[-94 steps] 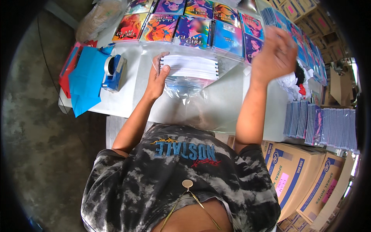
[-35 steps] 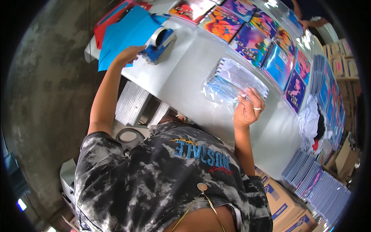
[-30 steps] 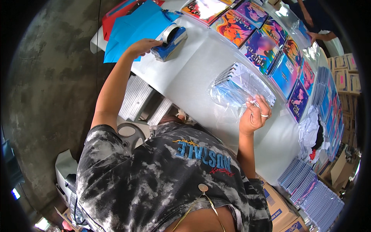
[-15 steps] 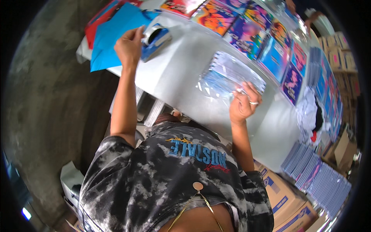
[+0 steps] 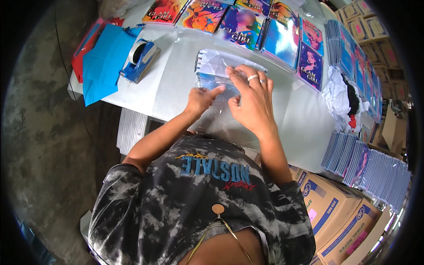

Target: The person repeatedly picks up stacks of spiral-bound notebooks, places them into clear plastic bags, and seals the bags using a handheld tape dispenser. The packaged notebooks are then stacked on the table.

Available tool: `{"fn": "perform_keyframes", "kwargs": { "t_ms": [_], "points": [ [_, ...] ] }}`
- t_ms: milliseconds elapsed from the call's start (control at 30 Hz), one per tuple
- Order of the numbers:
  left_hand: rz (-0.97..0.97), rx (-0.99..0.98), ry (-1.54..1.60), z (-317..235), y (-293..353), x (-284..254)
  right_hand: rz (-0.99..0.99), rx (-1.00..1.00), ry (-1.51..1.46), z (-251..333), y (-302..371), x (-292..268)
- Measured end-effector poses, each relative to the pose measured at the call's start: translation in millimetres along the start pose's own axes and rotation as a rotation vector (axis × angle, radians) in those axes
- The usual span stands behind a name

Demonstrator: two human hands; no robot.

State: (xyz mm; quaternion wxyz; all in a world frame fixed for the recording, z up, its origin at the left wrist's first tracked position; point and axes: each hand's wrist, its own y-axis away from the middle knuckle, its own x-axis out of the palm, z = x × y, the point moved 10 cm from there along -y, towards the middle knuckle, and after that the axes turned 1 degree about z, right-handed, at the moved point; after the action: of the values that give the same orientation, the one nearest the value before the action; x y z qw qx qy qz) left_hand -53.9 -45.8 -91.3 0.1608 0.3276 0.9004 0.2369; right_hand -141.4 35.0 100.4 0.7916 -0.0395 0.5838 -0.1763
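Head view: a long white desk [image 5: 176,84] runs across the frame, with a row of colourful spiral notebooks [image 5: 247,22] along its far edge and more stacked at the right end. Below its near right corner stand cardboard cartons [image 5: 329,212], lids closed, so their contents are hidden; bundles of wrapped notebooks [image 5: 375,168] lie on top of the boxes there. At the left end lie blue paper sheets [image 5: 104,62] and a blue tape dispenser [image 5: 141,59] with its roll mounted.

Near the middle of the desk, toward the near edge, lies a clear plastic bag [image 5: 221,84] holding a stack of spiral notebooks, spines toward the left; the bag's loose mouth trails toward the person. The right hand [image 5: 251,99] lies spread flat on the bag, pressing rather than grasping. The left hand [image 5: 201,97] is loosely curled with the forefinger stretched onto the film; whether it pinches anything, I cannot tell.

To close the bag neatly, it seems wise to keep the right palm firm on the stack, smooth the air out and fold the flap tight before any tape goes on.
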Motion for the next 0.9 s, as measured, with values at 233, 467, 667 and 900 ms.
{"fn": "perform_keyframes", "kwargs": {
  "t_ms": [233,467,667,900],
  "points": [
    [0.793,0.107,0.074,1.4,57.2,103.5,0.103,0.144,-0.082,-5.9,-74.4,34.4],
    [0.46,0.602,0.654,3.4,-42.5,-16.6,-0.188,0.213,-1.448,-67.0,-27.9,-3.3],
    [0.198,0.669,0.181,-83.3,-17.4,-35.9,-0.358,0.135,-1.273,-93.3,-3.3,57.7],
    [-0.104,1.369,-0.143,-194.7,48.6,-47.3,-0.537,-0.136,-0.764,-69.8,-30.2,-17.5]
  ]
}}
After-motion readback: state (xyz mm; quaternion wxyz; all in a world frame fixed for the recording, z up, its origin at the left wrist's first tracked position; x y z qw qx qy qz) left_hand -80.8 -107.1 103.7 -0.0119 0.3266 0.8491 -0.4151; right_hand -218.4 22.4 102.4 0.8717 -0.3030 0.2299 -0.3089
